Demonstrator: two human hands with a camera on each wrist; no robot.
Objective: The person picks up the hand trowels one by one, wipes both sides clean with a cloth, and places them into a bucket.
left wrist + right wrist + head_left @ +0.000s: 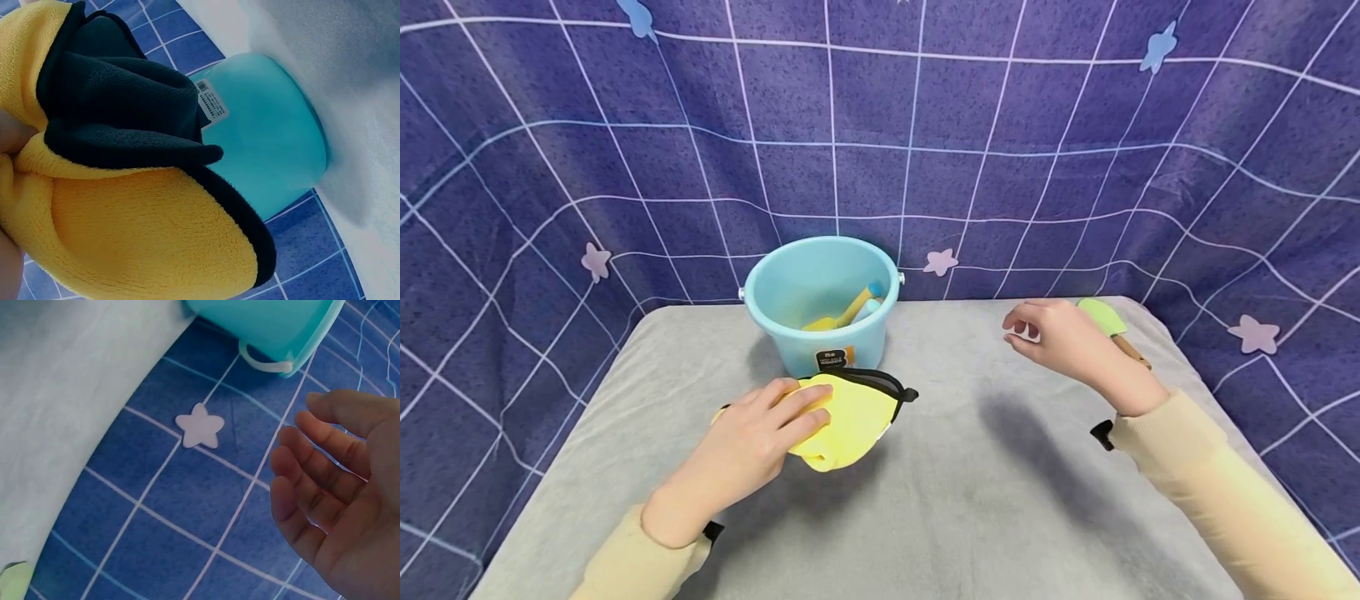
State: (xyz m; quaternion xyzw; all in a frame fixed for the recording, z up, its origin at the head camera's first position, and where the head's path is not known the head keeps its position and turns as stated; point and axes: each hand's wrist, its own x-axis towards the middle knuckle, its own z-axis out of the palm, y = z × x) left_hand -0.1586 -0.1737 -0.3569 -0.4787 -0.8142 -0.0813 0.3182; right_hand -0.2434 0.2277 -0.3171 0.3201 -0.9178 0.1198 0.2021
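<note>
In the head view my left hand (756, 437) grips a yellow cloth (853, 417) with black edging and a dark underside, held above the table in front of a light blue bucket (823, 333). The left wrist view shows the cloth (144, 231) folded and drooping, with the bucket (269, 137) behind it. A yellow-handled item (856, 307) with a blue end leans inside the bucket, among other yellow and blue things partly hidden by its wall. My right hand (1056, 337) hovers over the right side of the table, fingers loosely bent and holding nothing, as the right wrist view also shows.
A green spatula (1102, 317) with a wooden handle lies at the table's right back, partly behind the right hand. The grey cloth-covered table (940, 517) meets a blue gridded curtain (970, 108) at the back and sides. Star shapes (940, 262) dot the curtain.
</note>
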